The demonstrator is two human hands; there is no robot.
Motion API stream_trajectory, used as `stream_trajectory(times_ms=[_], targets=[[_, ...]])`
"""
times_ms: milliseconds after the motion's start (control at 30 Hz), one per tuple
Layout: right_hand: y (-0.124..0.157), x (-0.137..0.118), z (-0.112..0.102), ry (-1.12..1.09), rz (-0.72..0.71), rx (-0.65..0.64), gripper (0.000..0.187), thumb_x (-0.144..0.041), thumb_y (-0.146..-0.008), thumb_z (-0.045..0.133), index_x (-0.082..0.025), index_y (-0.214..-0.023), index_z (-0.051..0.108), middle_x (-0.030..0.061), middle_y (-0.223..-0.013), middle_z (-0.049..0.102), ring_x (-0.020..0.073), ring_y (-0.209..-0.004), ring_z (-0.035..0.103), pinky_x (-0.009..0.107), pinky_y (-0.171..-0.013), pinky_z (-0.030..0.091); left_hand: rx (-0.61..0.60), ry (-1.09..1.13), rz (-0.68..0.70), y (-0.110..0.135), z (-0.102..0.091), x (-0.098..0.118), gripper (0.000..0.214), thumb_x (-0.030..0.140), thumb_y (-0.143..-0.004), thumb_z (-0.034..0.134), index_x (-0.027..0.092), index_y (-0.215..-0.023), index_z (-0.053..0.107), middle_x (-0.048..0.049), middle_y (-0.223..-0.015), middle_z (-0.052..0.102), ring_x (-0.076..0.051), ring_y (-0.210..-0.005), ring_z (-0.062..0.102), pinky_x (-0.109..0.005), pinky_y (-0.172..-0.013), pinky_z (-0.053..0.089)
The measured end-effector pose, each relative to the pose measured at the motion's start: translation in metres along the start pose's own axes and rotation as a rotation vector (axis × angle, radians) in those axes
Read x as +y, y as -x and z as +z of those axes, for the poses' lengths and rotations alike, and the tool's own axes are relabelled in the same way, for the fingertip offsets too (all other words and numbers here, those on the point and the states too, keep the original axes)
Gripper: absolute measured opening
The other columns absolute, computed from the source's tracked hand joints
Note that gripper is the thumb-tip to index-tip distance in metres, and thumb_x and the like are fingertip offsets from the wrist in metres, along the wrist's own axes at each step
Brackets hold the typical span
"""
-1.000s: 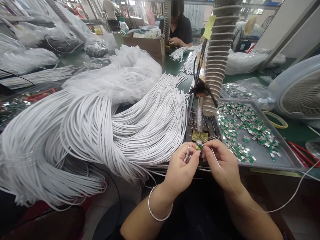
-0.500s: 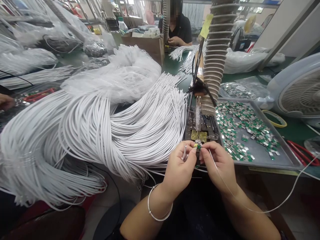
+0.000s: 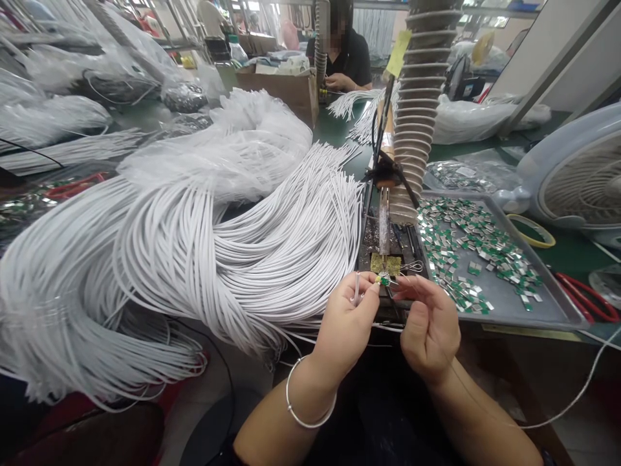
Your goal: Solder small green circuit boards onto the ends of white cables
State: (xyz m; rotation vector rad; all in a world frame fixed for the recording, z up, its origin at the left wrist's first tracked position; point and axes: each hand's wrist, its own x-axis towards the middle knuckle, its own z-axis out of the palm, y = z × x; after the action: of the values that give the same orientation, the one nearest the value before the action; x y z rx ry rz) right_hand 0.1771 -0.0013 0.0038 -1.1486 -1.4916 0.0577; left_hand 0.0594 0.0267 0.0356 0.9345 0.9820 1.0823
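My left hand (image 3: pixel 347 317) pinches a small green circuit board (image 3: pixel 384 281) between thumb and fingers, with a white cable end (image 3: pixel 358 286) sticking up from the same hand. The board sits just under the tip of a soldering iron (image 3: pixel 385 223), which is mounted upright with its tip down. On the right, my right hand (image 3: pixel 429 327) has loosened, with thumb drawn back and fingers stretched toward the board. A thin solder wire (image 3: pixel 557 419) runs through its fingers and loops away to the right; exactly where it is gripped is hard to see.
A metal tray (image 3: pixel 504 316) of small boards lies to the right, beside a fan (image 3: pixel 582 175). White cables (image 3: pixel 272 252) heap up on the left. A ribbed hose (image 3: pixel 420 110) hangs behind the iron. Across the table sits another person (image 3: pixel 356 58); red-handled scissors (image 3: pixel 589 298) lie by the tray.
My right hand has drawn back from the board, its thumb and fingers parting. My left hand stays nearly still with the board. A co-worker's hand at the far left has left the view.
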Motion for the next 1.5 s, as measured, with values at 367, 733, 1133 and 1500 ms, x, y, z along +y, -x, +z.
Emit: stream_trajectory(times_ms=[367,733,1133,1500], targets=[[-0.006,-0.002,-0.004,0.022,-0.112,-0.056,0.029,-0.008,-0.084,0.049,-0.023,-0.106,0.059,0.0082,-0.098,0.068,0.0203,-0.090,0.066,0.039,-0.074,0.057,-0.010,0.080,-0.042,0.001,0.004,0.012,0.020,0.021,-0.076,0.058,0.017,-0.061,0.046,0.0006,-0.080,0.056,-0.007,-0.065,0.049,-0.020,-0.064,0.042],[-0.009,-0.004,-0.004,0.050,-0.127,-0.040,0.029,-0.007,-0.083,0.050,-0.022,-0.105,0.060,0.0078,-0.098,0.068,0.0190,-0.091,0.065,0.036,-0.076,0.057,-0.016,0.113,-0.040,0.002,0.004,0.014,0.020,0.020,-0.077,0.058,0.017,-0.061,0.046,0.0000,-0.080,0.057,-0.007,-0.062,0.049,-0.019,-0.060,0.042],[-0.014,-0.002,0.000,0.060,-0.204,0.009,0.031,-0.004,-0.082,0.051,-0.018,-0.107,0.061,0.0097,-0.100,0.066,0.0184,-0.093,0.064,0.034,-0.078,0.056,-0.025,0.124,-0.034,-0.002,0.008,0.017,0.021,0.016,-0.080,0.055,0.016,-0.061,0.046,0.0023,-0.087,0.057,-0.002,-0.055,0.041,-0.017,-0.065,0.043],[-0.015,-0.002,0.001,0.096,-0.210,0.019,0.029,-0.006,-0.082,0.052,-0.019,-0.107,0.061,0.0088,-0.099,0.066,0.0185,-0.092,0.064,0.035,-0.078,0.056,-0.039,0.136,-0.036,-0.002,0.007,0.019,0.019,0.016,-0.081,0.055,0.016,-0.063,0.047,0.0040,-0.086,0.056,0.000,-0.046,0.030,-0.015,-0.056,0.040]])
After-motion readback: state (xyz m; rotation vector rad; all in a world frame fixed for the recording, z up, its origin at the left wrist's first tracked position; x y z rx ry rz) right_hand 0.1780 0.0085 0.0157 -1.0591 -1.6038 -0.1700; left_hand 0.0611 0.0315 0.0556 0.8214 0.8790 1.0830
